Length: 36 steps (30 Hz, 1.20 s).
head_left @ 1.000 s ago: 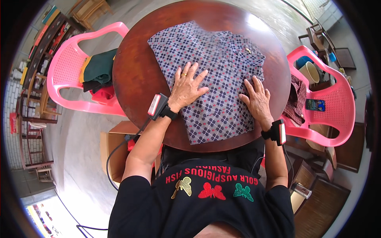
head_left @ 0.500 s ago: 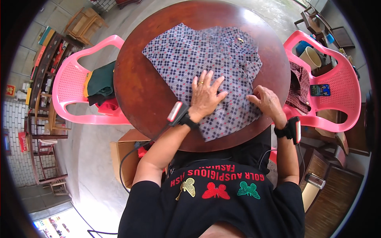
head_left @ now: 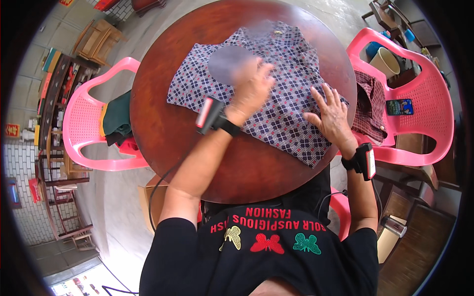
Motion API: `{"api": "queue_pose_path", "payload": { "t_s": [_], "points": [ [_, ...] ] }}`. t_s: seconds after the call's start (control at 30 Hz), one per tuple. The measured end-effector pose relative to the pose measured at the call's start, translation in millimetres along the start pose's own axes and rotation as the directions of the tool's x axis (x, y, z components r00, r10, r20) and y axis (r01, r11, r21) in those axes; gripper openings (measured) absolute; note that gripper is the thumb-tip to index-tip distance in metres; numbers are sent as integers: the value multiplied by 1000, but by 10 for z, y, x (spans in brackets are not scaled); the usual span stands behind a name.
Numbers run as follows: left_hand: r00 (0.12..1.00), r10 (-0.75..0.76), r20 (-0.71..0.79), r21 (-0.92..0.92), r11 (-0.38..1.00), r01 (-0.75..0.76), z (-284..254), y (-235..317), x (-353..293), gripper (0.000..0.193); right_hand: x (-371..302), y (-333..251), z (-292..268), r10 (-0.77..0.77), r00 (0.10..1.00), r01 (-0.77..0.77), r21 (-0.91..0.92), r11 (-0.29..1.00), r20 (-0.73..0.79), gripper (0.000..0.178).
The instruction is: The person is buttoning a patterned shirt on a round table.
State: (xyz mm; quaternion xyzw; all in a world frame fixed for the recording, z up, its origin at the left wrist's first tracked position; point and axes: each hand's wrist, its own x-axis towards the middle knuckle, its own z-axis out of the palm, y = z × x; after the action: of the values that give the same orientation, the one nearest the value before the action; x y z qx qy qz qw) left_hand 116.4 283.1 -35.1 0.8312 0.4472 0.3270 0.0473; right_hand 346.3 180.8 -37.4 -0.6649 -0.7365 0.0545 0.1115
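A patterned shirt, grey-white with dark blue and red motifs, lies spread on a round, reddish-brown wooden table. It looks like a collared garment, its collar end at the far side. My left hand is over the shirt's middle, fingers loosely apart and partly smeared; whether it touches the cloth is unclear. A round grey blur hides the cloth beside those fingertips. On the shirt's right part rests my right hand, its fingers spread and holding nothing. Both wrists wear black bands with small devices.
Left of the table, a pink plastic chair holds folded dark green cloth. Another pink chair, on the right, bears a dark red checked garment and a phone. A cardboard box stands below the near left edge.
The shirt has turned, its near corner swinging to the right and away from me. My left hand has moved farther up the cloth. My right hand has spread its fingers.
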Motion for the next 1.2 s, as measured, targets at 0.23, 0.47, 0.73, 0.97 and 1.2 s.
{"api": "queue_pose_path", "payload": {
  "t_s": [0.23,0.47,0.73,0.97,1.2],
  "points": [
    [973,-136,185,444,895,41,-224,-1162,-101,48,76,208,216,-80,997,80,32,996,2,72],
    [945,-304,121,558,808,188,-145,-1097,-82,52,550,530,154,-67,996,68,-3,998,55,69],
    [915,-319,246,563,816,133,-575,-950,-245,49,769,875,129,-129,990,126,46,991,49,63],
    [954,-146,260,416,909,26,-575,-1336,123,41,1202,776,76,-128,992,130,127,983,-19,49],
    [890,-229,394,325,941,98,-303,-1184,529,54,1433,557,-30,-143,989,144,-45,989,25,59]
  ]
}}
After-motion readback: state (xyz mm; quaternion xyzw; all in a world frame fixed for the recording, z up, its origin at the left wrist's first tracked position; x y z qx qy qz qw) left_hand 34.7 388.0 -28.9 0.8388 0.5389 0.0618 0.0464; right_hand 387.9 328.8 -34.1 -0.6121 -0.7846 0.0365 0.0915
